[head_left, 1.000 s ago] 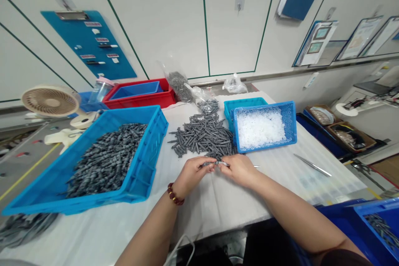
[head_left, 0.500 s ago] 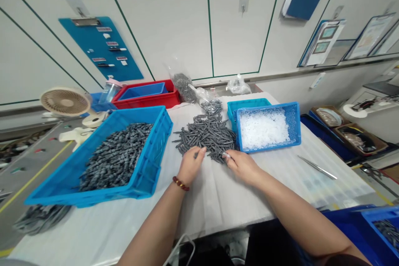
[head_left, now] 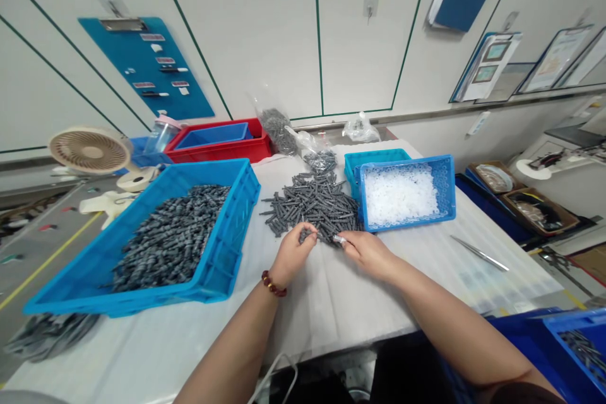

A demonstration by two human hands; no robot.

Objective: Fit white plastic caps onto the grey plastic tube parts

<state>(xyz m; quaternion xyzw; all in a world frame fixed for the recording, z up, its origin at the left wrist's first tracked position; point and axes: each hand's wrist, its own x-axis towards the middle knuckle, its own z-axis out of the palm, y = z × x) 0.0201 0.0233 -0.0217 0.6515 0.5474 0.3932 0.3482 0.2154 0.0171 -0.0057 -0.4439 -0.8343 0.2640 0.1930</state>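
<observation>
My left hand (head_left: 292,254), with a beaded bracelet at the wrist, is curled at the near edge of a pile of dark grey rod-shaped parts (head_left: 315,202). Between its thumb and forefinger shows a dark grey part (head_left: 304,235), mostly covered by the fingers. My right hand (head_left: 367,254) pinches a small whitish sleeve (head_left: 339,239) at the pile's front right edge. A blue bin of small clear-white sleeves (head_left: 400,196) stands tilted just beyond the right hand. The hands are a short way apart.
Left stands a large blue crate (head_left: 220,265) of dark grey parts, a fan (head_left: 89,150) beyond it. A red bin (head_left: 218,153) and plastic bags (head_left: 319,154) line the back. Tweezers (head_left: 480,253) lie on the white-covered table (head_left: 326,303) at right.
My left hand has shifted slightly right, its thumb and forefinger now curved around the dark part. My right hand has moved slightly left with the sleeve. The view has turned a little.
</observation>
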